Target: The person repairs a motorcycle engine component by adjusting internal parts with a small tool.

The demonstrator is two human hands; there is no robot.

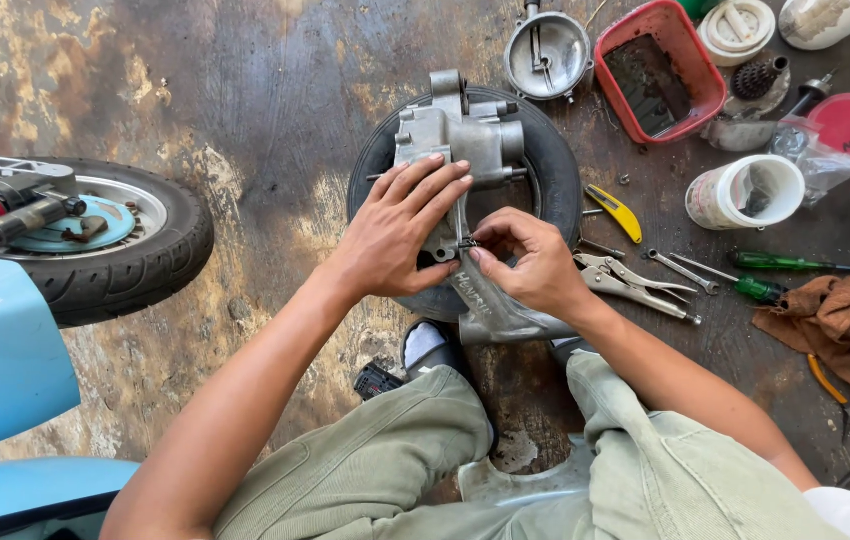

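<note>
A grey cast-metal engine casing point(460, 135) lies on a small black tyre point(557, 175) on the stained floor. My left hand point(400, 230) rests flat on the casing's middle with fingers spread, pressing it down. My right hand point(530, 260) pinches a small dark metal part point(467, 242) between thumb and fingertips, right at the casing's lower section. The casing's long lower arm point(495, 315) runs toward my knees and is partly hidden by both hands.
Locking pliers point(635, 280), wrenches point(683, 270), green-handled screwdrivers point(775, 262) and a yellow-handled tool point(617, 212) lie to the right. A brown rag point(845, 325), red tray point(657, 68), white cup point(745, 190) and metal cover point(545, 52) sit farther right. A scooter wheel point(95, 235) and blue bodywork point(0, 350) are on the left.
</note>
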